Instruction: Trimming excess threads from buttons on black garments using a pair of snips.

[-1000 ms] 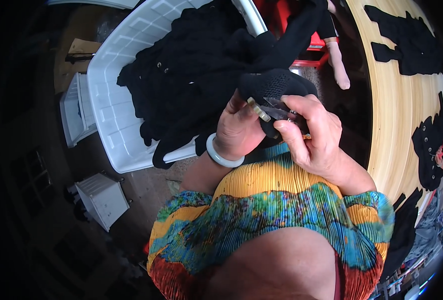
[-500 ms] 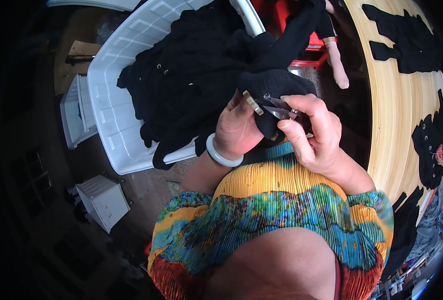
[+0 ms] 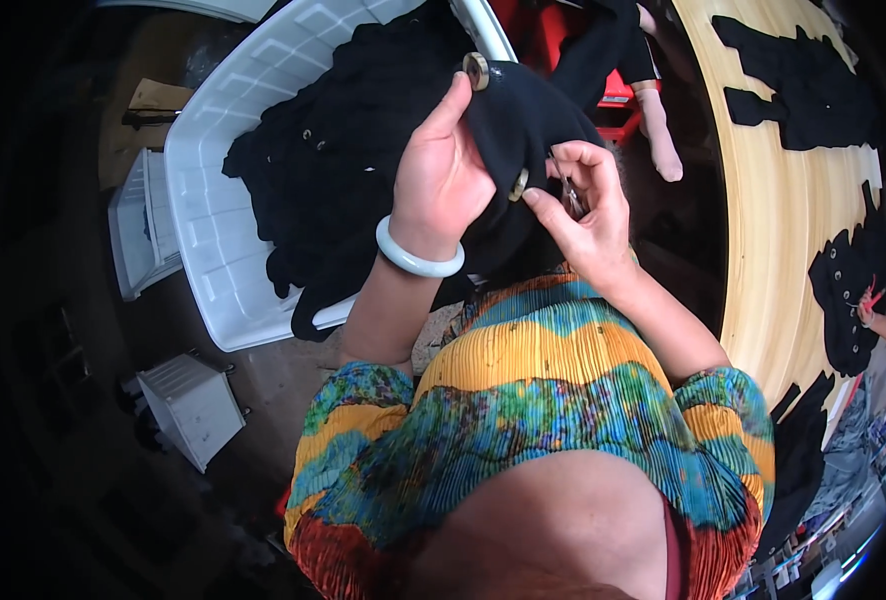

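Observation:
Between my two hands stretches a black knit garment (image 3: 528,110), lifted at the near right side of a white bin. My left hand (image 3: 443,185), with a pale bangle at its wrist, is closed on the garment's edge. Its raised thumb presses beside a gold-rimmed button (image 3: 476,71). Metal thread snips (image 3: 570,193) sit in the palm of my right hand (image 3: 595,215). The thumb of that hand touches a second gold-rimmed button (image 3: 519,185) lower on the same edge, and its fingers are bent around the fabric. The snips' blades are partly hidden by the fingers.
The white bin (image 3: 200,250) holds a heap of black garments (image 3: 363,130). At the right, a wooden table (image 3: 763,220) carries more black garments, and another person's hand (image 3: 868,308) works there. A person's foot (image 3: 663,140) and a red stool (image 3: 620,90) are beyond my right hand.
The garment has been raised and spread, with my left hand moving up and away. My right hand has shifted slightly up and left, its snips pulled back from the fabric beside the upper button.

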Tool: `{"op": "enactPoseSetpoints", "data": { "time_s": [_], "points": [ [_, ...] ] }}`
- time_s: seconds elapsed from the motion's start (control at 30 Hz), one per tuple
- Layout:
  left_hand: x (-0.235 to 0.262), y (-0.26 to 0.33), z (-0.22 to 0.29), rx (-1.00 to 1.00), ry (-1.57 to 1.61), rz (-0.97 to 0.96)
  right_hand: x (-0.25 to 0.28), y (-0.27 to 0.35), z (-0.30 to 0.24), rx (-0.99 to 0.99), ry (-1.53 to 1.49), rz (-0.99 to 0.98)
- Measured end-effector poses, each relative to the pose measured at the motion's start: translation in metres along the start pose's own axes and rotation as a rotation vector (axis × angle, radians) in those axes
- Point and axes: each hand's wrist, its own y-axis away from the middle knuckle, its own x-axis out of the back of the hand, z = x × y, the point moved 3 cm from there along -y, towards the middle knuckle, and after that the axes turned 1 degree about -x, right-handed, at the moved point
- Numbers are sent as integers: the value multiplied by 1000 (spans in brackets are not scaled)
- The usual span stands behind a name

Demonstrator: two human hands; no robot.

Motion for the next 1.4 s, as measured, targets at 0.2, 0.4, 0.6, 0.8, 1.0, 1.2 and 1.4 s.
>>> {"op": "enactPoseSetpoints", "data": {
  "time_s": [0.2,0.4,0.6,0.8,1.0,1.2,1.4],
  "points": [
    [0,-3,-1,8,7,52,-13,-3,-2,180,95,80],
    [21,-11,14,37,31,-77,-5,-11,-8,-65,-305,37],
    [25,13,-13,155,-229,0,19,-26,-38,-179,-258,-15],
    [23,24,-8,170,-296,-77,27,-35,-54,-110,-211,-87],
    [20,34,-6,158,-267,-203,31,-41,-68,-50,-145,-133],
    [16,39,-8,167,-88,-237,34,-42,-58,26,88,-154],
    [17,41,-15,168,-16,-283,22,-35,-79,338,337,-327]
  ]
}}
